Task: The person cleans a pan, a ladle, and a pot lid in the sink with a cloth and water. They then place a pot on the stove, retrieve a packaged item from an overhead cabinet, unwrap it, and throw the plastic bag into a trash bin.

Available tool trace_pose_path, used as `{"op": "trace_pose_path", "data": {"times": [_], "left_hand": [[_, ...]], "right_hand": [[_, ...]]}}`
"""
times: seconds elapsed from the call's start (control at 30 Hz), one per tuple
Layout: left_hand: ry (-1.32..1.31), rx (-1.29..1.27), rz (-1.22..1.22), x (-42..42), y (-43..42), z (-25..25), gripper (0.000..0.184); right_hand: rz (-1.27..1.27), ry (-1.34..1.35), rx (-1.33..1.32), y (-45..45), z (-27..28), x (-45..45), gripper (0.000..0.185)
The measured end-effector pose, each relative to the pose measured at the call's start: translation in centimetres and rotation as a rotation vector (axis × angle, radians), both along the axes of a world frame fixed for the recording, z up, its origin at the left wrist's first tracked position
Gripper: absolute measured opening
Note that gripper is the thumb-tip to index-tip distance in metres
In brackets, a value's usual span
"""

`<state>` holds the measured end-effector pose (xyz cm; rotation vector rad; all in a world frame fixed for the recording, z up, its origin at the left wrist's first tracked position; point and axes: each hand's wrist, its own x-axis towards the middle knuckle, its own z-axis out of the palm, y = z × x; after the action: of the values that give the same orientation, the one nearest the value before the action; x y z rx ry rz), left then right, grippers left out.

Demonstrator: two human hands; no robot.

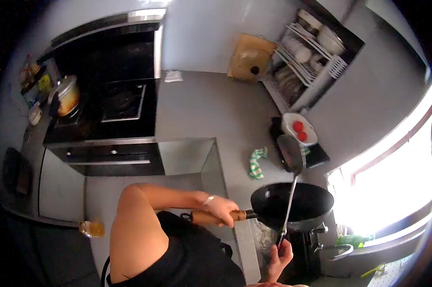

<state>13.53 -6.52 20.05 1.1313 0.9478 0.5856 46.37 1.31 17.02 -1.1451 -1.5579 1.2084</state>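
Note:
My left hand (221,210), with a band on its wrist, is wrapped around the wooden handle (204,217) of a black wok (292,198). The wok is held over the sink (264,237) area, near the faucet (321,232). In my right hand (279,256), the fingers are closed on the handle end of a long metal wok spatula (292,196). Its shaft crosses in front of the wok, and its broad head is raised beyond the far rim. The wok's interior is dark, so I cannot make out its contents.
A green-striped cloth (257,162) and a white bowl (297,125) with red round items lie on the counter (197,105). Behind are a cutting board (249,57) and dish rack (297,60). A pot (65,95) stands on the stove (125,107) at left; the window (393,177) is at right.

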Motion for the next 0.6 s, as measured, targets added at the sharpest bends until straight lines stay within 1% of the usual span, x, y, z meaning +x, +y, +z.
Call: {"op": "trace_pose_path", "data": {"times": [0.03,0.07,0.13,0.17,0.2,0.23,0.27,0.3,0.33,0.4,0.43,0.47,0.53,0.57,0.6], "left_hand": [[0.035,0.047,0.035,-2.4,-1.7,0.7,0.032],[0.069,0.086,0.086,-4.8,-3.6,1.5,0.033],[0.102,0.147,0.204,-9.5,-7.9,1.6,0.037],[0.184,0.149,0.272,-11.6,-10.2,2.8,0.038],[0.211,0.147,0.333,-13.7,-12.2,2.6,0.039],[0.238,0.150,0.388,-15.7,-14.3,2.4,0.040],[0.291,0.144,0.461,-17.7,-16.3,2.4,0.040],[0.348,0.142,0.529,-19.6,-18.3,2.7,0.041],[0.409,0.142,0.594,-21.4,-20.3,2.9,0.041],[0.596,0.163,0.737,-24.7,-23.9,1.6,0.041],[0.696,0.164,0.803,-25.9,-25.4,0.9,0.041],[0.773,0.154,0.889,-27.1,-27.0,0.5,0.041],[0.934,0.133,1.051,-29.5,-29.6,-0.2,0.040],[0.947,0.071,1.120,-30.7,-30.6,-0.6,0.038],[0.975,0.028,1.170,-31.7,-31.3,-0.8,0.038]], "right_hand": [[0.010,-0.018,0.031,-2.9,3.7,-4.7,0.024],[0.035,-0.036,0.057,-4.7,5.9,-8.4,0.024],[0.225,-0.027,0.098,-5.7,6.7,-12.9,0.024],[0.319,-0.022,0.113,-6.2,7.0,-14.9,0.024],[0.366,-0.016,0.120,-6.7,6.8,-17.3,0.027],[0.441,0.061,0.084,-6.9,6.4,-19.5,0.030],[0.502,0.111,0.027,-5.1,4.0,-21.0,0.031],[0.555,0.164,-0.028,-5.5,4.5,-24.1,0.033],[0.618,0.095,0.019,-6.4,5.3,-26.5,0.033],[0.602,-0.053,0.061,-4.0,1.8,-29.9,0.032],[0.621,-0.091,0.077,-4.1,1.5,-32.3,0.032],[0.660,-0.139,0.087,-5.8,2.7,-35.6,0.031],[0.782,-0.181,-0.003,-9.7,5.6,-41.5,0.031],[0.840,-0.203,-0.136,-11.2,7.4,-44.0,0.030],[0.912,-0.154,-0.217,-11.1,6.8,-46.1,0.030]]}}
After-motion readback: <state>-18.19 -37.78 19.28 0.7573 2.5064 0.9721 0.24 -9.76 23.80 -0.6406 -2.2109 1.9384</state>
